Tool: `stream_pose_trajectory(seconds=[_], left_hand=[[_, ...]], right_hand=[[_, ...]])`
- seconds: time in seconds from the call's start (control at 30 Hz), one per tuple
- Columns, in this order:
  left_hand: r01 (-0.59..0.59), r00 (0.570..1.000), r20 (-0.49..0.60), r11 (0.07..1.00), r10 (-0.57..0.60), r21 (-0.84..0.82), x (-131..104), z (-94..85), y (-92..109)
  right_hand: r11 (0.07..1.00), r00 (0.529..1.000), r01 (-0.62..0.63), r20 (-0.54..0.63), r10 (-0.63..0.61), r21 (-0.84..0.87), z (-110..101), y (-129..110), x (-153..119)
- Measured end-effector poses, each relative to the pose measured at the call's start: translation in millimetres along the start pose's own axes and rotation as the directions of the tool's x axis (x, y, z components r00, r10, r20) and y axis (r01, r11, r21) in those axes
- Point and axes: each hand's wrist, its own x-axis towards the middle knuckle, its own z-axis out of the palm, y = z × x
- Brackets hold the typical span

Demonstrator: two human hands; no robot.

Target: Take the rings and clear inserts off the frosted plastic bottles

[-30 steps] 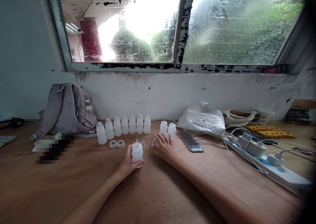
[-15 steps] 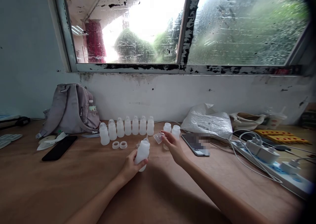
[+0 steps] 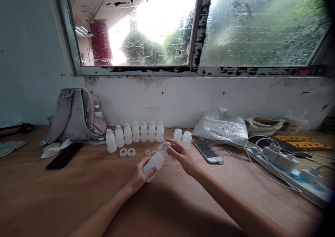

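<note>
A frosted white bottle (image 3: pixel 151 166) is gripped in my left hand (image 3: pixel 140 176), tilted with its top to the right. My right hand (image 3: pixel 181 155) pinches a clear cap (image 3: pixel 163 148) at the bottle's top end. Behind them stands a row of several capped bottles (image 3: pixel 136 132). Two white rings (image 3: pixel 127 152) lie in front of that row, and two clear nipples (image 3: pixel 148 152) sit just behind the held bottle. Two open-topped bottles (image 3: pixel 186 139) stand behind my right hand.
A grey backpack (image 3: pixel 74 116) and a black phone (image 3: pixel 64 156) are at the left. On the right are a second phone (image 3: pixel 208 152), a silvery plastic bag (image 3: pixel 221 127), a power strip (image 3: pixel 295 176) with white cables, and a yellow rack (image 3: pixel 300 142).
The clear cap has moved left and down in my right hand onto the bottle's top. My left hand has tilted the bottle further to the right.
</note>
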Motion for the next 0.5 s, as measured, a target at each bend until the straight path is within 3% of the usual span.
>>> stream_pose_trajectory(seconds=[0.5], left_hand=[[0.021,1.000,-0.011,0.999,-0.020,0.030,-2.3,-1.3,4.5]], right_hand=[[0.998,0.998,-0.057,-0.021,0.057,0.007,1.8,8.2,-0.2]])
